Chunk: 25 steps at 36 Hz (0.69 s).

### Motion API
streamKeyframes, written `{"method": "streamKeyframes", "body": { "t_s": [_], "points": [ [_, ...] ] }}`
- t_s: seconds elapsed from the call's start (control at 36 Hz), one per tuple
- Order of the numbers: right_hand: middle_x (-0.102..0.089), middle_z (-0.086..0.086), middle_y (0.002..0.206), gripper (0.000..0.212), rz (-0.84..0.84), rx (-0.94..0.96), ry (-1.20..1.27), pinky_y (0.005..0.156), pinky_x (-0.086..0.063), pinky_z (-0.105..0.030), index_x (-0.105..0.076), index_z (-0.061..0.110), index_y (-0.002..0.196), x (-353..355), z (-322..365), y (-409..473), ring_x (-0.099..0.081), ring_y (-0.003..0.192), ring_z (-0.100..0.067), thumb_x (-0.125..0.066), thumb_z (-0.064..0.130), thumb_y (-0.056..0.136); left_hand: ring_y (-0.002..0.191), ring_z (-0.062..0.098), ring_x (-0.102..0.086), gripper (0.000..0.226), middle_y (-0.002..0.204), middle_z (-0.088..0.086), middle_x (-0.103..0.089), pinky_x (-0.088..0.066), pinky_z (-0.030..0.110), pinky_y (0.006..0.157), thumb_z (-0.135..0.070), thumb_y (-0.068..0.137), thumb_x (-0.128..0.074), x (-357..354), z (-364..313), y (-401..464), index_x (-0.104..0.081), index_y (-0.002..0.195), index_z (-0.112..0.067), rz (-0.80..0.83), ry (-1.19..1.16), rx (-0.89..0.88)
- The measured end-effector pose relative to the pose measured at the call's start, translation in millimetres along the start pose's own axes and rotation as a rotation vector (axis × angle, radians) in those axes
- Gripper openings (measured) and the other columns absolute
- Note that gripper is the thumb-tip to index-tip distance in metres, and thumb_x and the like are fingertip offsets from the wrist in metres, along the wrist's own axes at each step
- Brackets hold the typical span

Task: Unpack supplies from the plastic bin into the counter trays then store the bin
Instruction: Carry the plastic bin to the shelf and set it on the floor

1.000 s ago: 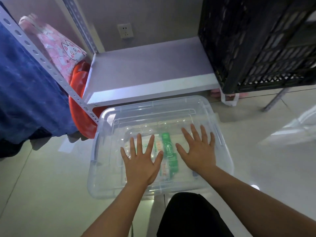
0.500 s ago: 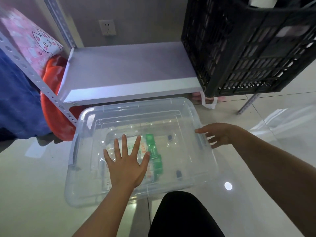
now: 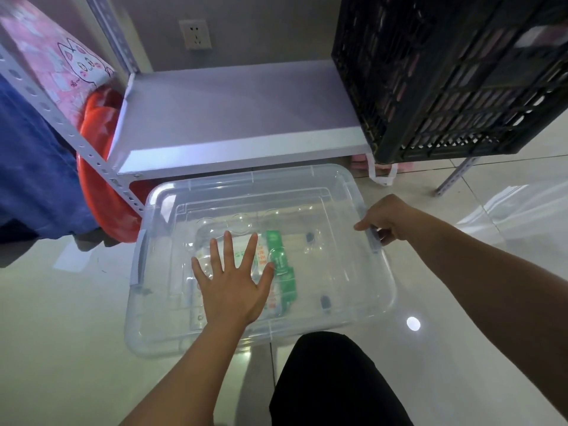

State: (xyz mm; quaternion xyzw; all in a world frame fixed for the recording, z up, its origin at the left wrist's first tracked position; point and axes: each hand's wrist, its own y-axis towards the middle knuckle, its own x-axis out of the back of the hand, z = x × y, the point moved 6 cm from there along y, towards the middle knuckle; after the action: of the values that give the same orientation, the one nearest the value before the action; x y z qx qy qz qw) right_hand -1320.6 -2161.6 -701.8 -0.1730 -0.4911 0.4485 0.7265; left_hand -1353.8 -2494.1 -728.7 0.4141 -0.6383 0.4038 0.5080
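A clear plastic bin (image 3: 362, 290) with its lid on sits on the tiled floor in front of a low shelf. Through the lid I see a green-and-white packet (image 3: 281, 265) and clear packaging. My left hand (image 3: 229, 290) lies flat on the lid, fingers spread, holding nothing. My right hand (image 3: 385, 218) is at the bin's right side, fingers curled around the side latch (image 3: 373, 239).
A white metal shelf (image 3: 233, 118) stands just behind the bin, with a black slatted crate (image 3: 455, 75) on its right end. An orange basin (image 3: 95, 167), blue fabric (image 3: 30, 155) and a pink cat-print bag (image 3: 58, 50) sit left. My black-clad knee (image 3: 332, 382) is below.
My right hand left the lid and moved to the bin's right side, closing on the latch. My left hand stayed flat on the lid. The view shifted slightly.
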Motion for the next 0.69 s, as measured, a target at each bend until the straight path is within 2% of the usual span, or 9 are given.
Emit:
{"method": "streamKeyframes", "body": {
  "t_s": [0.17,0.28,0.33,0.42,0.47,0.53,0.61,0.67,0.69],
  "points": [
    [-0.069,-0.02,0.091,0.045,-0.151,0.071,0.003,0.074,-0.061,-0.049,-0.065,-0.005,0.101,2,-8,-6,-0.068,0.075,-0.035,-0.087,0.021,0.072,0.151,0.027,0.021,0.071,0.164,-0.001,0.021,0.015,0.063,0.116,-0.08,0.085,0.005,-2,0,3,0.016,0.15,-0.053,0.023,0.006,0.016],
    [-0.069,-0.012,0.119,0.058,-0.314,0.213,0.143,0.08,-0.048,-0.03,-0.064,0.01,0.127,-9,-36,-42,-0.067,0.098,-0.031,-0.081,0.032,0.076,0.152,0.024,0.019,0.069,0.166,-0.003,0.019,0.014,0.06,0.118,-0.079,0.087,-0.001,6,4,-4,0.012,0.15,-0.054,0.089,-0.012,0.006],
    [-0.07,-0.012,0.117,0.058,-0.316,0.236,0.222,0.079,-0.047,-0.03,-0.062,0.014,0.129,-24,-59,-63,-0.065,0.094,-0.028,-0.079,0.035,0.078,0.153,0.021,0.016,0.069,0.166,-0.005,0.016,0.012,0.058,0.119,-0.078,0.088,-0.003,10,17,-10,0.009,0.151,-0.054,0.106,-0.019,0.036],
    [-0.066,-0.001,0.118,0.056,-0.266,0.262,0.359,0.086,-0.046,-0.032,-0.06,0.021,0.131,-49,-98,-91,-0.06,0.102,-0.02,-0.076,0.04,0.08,0.154,0.023,0.01,0.068,0.168,-0.001,0.009,0.009,0.058,0.119,-0.074,0.092,-0.01,17,57,-30,0.002,0.154,-0.048,0.061,-0.02,0.199],
    [-0.062,0.004,0.122,0.063,-0.241,0.217,0.502,0.087,-0.043,-0.03,-0.055,0.023,0.137,-63,-123,-109,-0.058,0.112,-0.018,-0.076,0.041,0.081,0.154,0.028,-0.002,0.066,0.168,0.005,-0.004,0.002,0.058,0.12,-0.067,0.096,-0.019,29,91,-45,-0.009,0.156,-0.042,-0.062,-0.072,0.376],
    [-0.066,0.014,0.117,0.056,-0.185,0.171,0.661,0.082,-0.047,-0.03,-0.056,0.031,0.134,-76,-139,-122,-0.063,0.105,-0.014,-0.075,0.041,0.082,0.152,0.031,-0.014,0.064,0.167,0.009,-0.013,-0.006,0.06,0.118,-0.06,0.098,-0.033,40,121,-59,-0.018,0.156,-0.038,-0.198,-0.149,0.522],
    [-0.069,0.011,0.115,0.036,-0.089,0.157,0.824,0.091,-0.05,-0.044,-0.063,0.042,0.12,-89,-142,-130,-0.064,0.105,-0.015,-0.071,0.036,0.086,0.147,0.033,-0.027,0.071,0.164,0.008,-0.02,-0.021,0.059,0.114,-0.052,0.093,-0.056,35,165,-74,-0.023,0.154,-0.035,-0.295,-0.593,0.759],
    [-0.067,0.007,0.12,0.037,-0.033,0.118,0.934,0.099,-0.045,-0.054,-0.062,0.037,0.123,-96,-141,-127,-0.061,0.111,-0.019,-0.07,0.029,0.088,0.14,0.032,-0.038,0.076,0.155,0.003,-0.037,-0.031,0.055,0.112,-0.056,0.085,-0.066,14,181,-84,-0.036,0.15,-0.031,-0.149,-1.075,0.964],
    [-0.066,0.004,0.123,0.038,-0.011,0.102,0.975,0.101,-0.044,-0.057,-0.061,0.035,0.125,-98,-139,-127,-0.059,0.115,-0.022,-0.069,0.026,0.089,0.136,0.032,-0.042,0.07,0.148,0.001,-0.045,-0.033,0.057,0.11,-0.058,0.082,-0.068,3,179,-89,-0.046,0.143,-0.03,0.02,-1.286,1.03]
  ]
}}
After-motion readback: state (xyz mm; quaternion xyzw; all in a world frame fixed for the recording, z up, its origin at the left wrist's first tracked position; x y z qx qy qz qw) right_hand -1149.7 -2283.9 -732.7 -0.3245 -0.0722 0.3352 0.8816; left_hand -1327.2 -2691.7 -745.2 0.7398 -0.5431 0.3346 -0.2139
